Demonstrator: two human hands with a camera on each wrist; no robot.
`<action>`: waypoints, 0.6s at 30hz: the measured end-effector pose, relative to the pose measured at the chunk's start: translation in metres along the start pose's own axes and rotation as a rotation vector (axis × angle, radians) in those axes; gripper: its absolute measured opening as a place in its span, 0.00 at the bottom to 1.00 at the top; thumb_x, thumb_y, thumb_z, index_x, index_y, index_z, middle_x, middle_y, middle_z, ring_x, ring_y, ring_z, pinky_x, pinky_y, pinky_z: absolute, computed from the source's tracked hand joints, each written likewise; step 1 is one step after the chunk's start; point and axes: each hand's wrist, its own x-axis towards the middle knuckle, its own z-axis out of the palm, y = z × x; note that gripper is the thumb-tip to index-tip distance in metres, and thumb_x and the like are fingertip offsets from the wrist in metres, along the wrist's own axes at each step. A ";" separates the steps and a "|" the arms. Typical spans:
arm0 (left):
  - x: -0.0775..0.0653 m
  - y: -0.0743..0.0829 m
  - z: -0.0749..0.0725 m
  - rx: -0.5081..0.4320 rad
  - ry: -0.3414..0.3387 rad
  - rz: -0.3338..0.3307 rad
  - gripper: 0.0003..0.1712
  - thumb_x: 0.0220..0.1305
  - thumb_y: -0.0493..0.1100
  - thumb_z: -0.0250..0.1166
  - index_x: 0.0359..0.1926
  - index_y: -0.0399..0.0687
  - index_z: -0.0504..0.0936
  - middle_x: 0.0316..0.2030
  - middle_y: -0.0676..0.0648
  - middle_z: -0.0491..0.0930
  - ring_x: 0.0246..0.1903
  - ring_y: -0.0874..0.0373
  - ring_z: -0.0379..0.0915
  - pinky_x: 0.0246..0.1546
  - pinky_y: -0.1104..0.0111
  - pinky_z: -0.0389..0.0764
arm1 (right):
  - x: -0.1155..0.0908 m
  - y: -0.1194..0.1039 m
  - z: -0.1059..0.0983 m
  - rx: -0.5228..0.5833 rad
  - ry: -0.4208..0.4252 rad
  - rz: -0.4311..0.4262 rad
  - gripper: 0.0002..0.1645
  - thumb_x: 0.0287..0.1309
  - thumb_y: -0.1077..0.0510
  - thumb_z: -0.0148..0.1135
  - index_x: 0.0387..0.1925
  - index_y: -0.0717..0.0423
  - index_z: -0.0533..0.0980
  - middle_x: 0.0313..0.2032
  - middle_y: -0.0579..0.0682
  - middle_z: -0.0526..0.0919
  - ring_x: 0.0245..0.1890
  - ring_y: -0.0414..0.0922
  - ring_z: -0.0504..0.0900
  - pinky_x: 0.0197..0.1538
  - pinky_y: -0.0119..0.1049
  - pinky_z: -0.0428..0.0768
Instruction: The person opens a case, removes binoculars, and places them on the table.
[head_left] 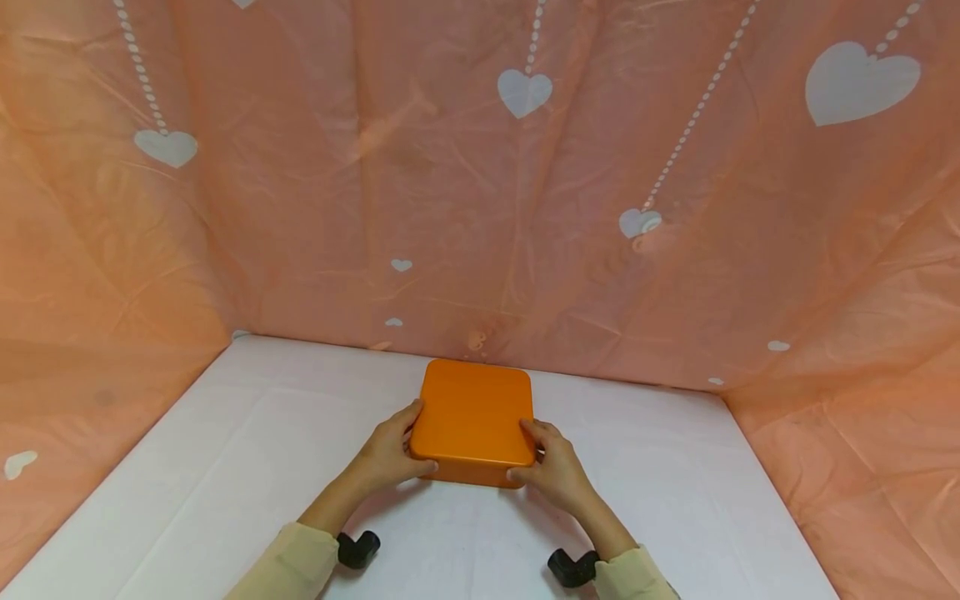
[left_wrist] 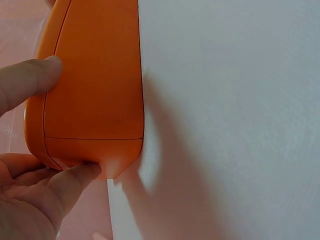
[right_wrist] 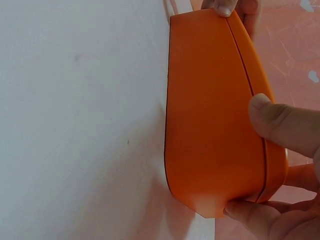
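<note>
An orange box (head_left: 474, 412) with rounded corners stands on the white tabletop, near its back edge. A seam below its top, seen in both wrist views, marks off a lid (right_wrist: 274, 150). My left hand (head_left: 386, 450) grips the near left corner, thumb on the front face and fingers along the left side. At the near right corner my right hand (head_left: 555, 467) holds the box the same way, its thumb (right_wrist: 280, 120) lying by the seam. What is inside the box is hidden.
White cloth covers the table (head_left: 247, 450). Behind it hangs a pink curtain (head_left: 450, 183) with white hearts, and the curtain also closes off both sides. A black curved piece (head_left: 358, 550) sits at the left wrist, a similar black piece (head_left: 572, 568) at the right.
</note>
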 end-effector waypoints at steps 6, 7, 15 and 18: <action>0.000 0.000 0.000 -0.014 -0.005 0.003 0.57 0.43 0.35 0.78 0.71 0.29 0.54 0.71 0.31 0.55 0.70 0.39 0.56 0.68 0.52 0.62 | 0.000 0.000 0.001 0.009 0.007 0.008 0.47 0.40 0.64 0.78 0.64 0.68 0.68 0.64 0.68 0.67 0.61 0.62 0.73 0.55 0.50 0.79; 0.000 0.000 0.000 -0.015 -0.004 0.003 0.57 0.43 0.35 0.78 0.71 0.29 0.54 0.71 0.31 0.55 0.70 0.39 0.56 0.68 0.52 0.62 | 0.001 0.000 0.001 0.008 0.008 0.008 0.47 0.40 0.64 0.78 0.64 0.68 0.68 0.64 0.68 0.67 0.61 0.62 0.73 0.55 0.49 0.79; 0.001 0.000 0.000 -0.016 -0.005 0.004 0.57 0.44 0.34 0.77 0.71 0.29 0.54 0.71 0.32 0.54 0.70 0.39 0.56 0.68 0.52 0.62 | 0.000 0.000 0.000 0.011 -0.005 0.000 0.47 0.40 0.64 0.77 0.64 0.69 0.67 0.64 0.69 0.66 0.60 0.63 0.74 0.55 0.50 0.79; 0.001 -0.001 0.000 -0.005 -0.002 0.004 0.57 0.44 0.35 0.77 0.71 0.30 0.55 0.71 0.32 0.55 0.70 0.39 0.55 0.68 0.51 0.61 | 0.000 0.000 -0.001 0.011 -0.010 0.006 0.47 0.42 0.64 0.77 0.65 0.68 0.66 0.65 0.69 0.66 0.61 0.62 0.73 0.55 0.49 0.79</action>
